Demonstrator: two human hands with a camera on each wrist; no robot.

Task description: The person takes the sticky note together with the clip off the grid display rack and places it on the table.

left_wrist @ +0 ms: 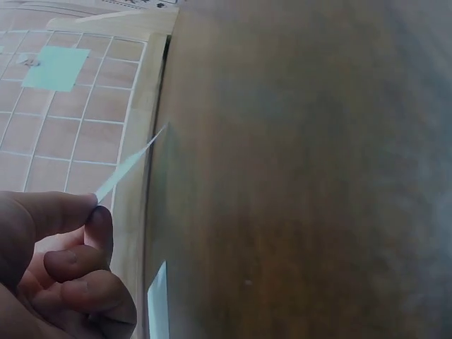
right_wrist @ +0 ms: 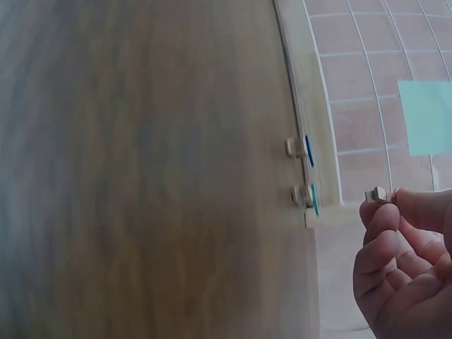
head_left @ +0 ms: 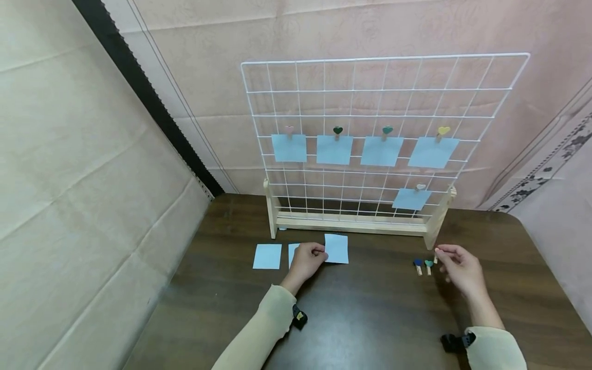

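Note:
Between thumb and forefinger, my left hand (head_left: 309, 261) pinches a light blue square of paper (head_left: 336, 249), held up off the table before the rack's base. One blue square (head_left: 267, 257) lies to its left; another sheet (head_left: 292, 251) shows partly behind the hand. At the right, my right hand (head_left: 462, 270) pinches a small wooden clothespin (right_wrist: 378, 194) by its end; fingers hide part of it. Two more clothespins lie just left of that hand, one with a dark blue heart (head_left: 418, 263), one with a green heart (head_left: 428, 264).
A white wire grid (head_left: 361, 91) stands upright in a wooden base (head_left: 351, 224) at the table's back. Heart clothespins hold four-cornered blue papers on it: a row including a yellow-heart sheet (head_left: 433, 154), and a lower sheet (head_left: 410, 200) at right. Pale cloth (head_left: 194, 31) hangs behind.

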